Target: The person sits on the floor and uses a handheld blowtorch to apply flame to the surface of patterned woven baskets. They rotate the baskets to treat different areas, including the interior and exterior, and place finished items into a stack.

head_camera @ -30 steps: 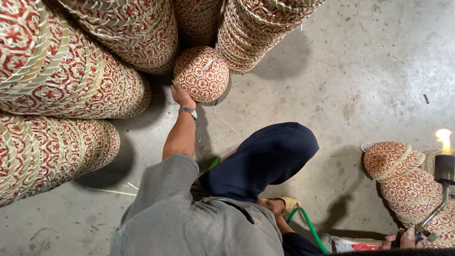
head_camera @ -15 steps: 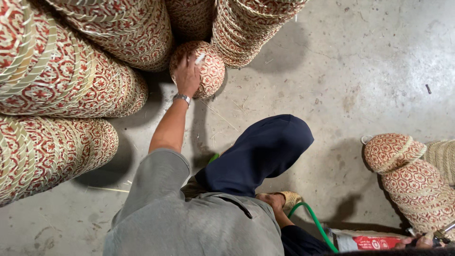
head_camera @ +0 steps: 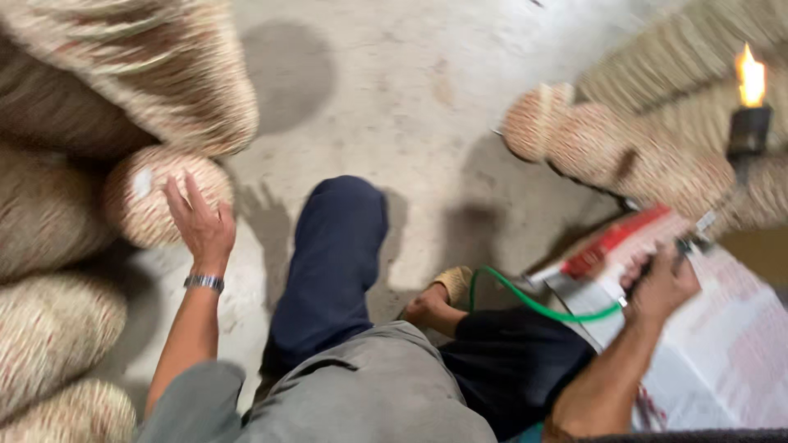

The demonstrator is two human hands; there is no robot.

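The fingers (head_camera: 182,195) of the left hand (head_camera: 201,226) are spread apart and laid flat against the side of a small round woven basket in a red-and-cream pattern (head_camera: 152,197); the palm presses on it rather than closing round it, so nothing is clamped. The basket rests on the grey concrete floor (head_camera: 410,98), wedged at the foot of long stacks of nested woven baskets of the same pattern (head_camera: 123,74) lying on their sides, and the open hand seems placed to steady it or draw it away from them. A metal wristwatch (head_camera: 203,283) sits on that wrist.

The right hand (head_camera: 661,287) is closed round the dark handle of a gas torch (head_camera: 749,131) — its fingers wrapped tight on the grip, the nozzle held up and away from the body, with a yellow flame (head_camera: 750,78) burning at the tip. A thin green hose (head_camera: 533,302) runs from the torch down past the person's bare foot in a tan sandal (head_camera: 451,287). A red cylinder (head_camera: 616,242) lies just beside the hand, on a white printed sheet (head_camera: 722,353).

Behind the torch lies another row of patterned woven baskets (head_camera: 607,148), blurred by camera motion. The person crouches, one knee in dark blue trousers (head_camera: 336,246) pointing forward between the two hands.
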